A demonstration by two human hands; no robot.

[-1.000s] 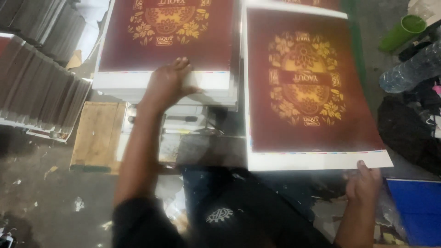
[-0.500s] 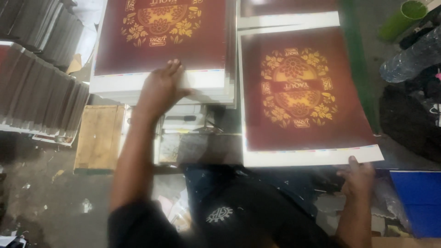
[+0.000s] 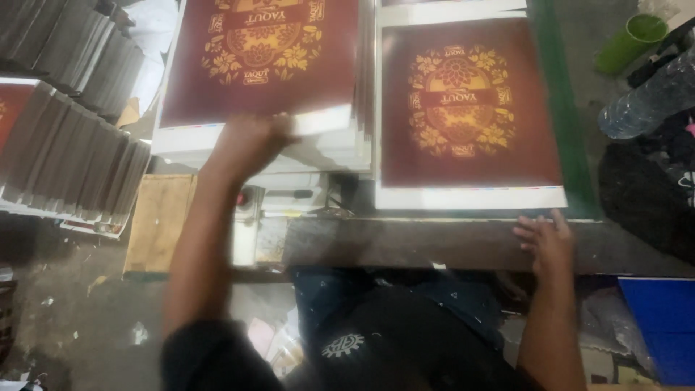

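Two piles of dark red printed sheets with gold ornament lie ahead. My left hand [image 3: 246, 145] is closed on the near white edge of the top sheet of the left pile [image 3: 260, 65], which lifts slightly there; the hand is blurred. The right sheet [image 3: 467, 108] lies flat on its pile, square to the bench. My right hand [image 3: 546, 242] rests with fingers apart on the dark bench edge [image 3: 405, 242], just below that sheet's near right corner and not touching it.
Slanted stacks of dark sheets [image 3: 69, 145] fill the left. A wooden board [image 3: 159, 221] lies on the floor below them. At the right are a green cup [image 3: 631, 40], a plastic bottle [image 3: 648, 98], a black bag [image 3: 644, 203] and a blue box [image 3: 659, 326].
The right sheet has slid away from me and settled on its pile. My right hand has let go of its corner. My left hand has closed on the left pile's top sheet.
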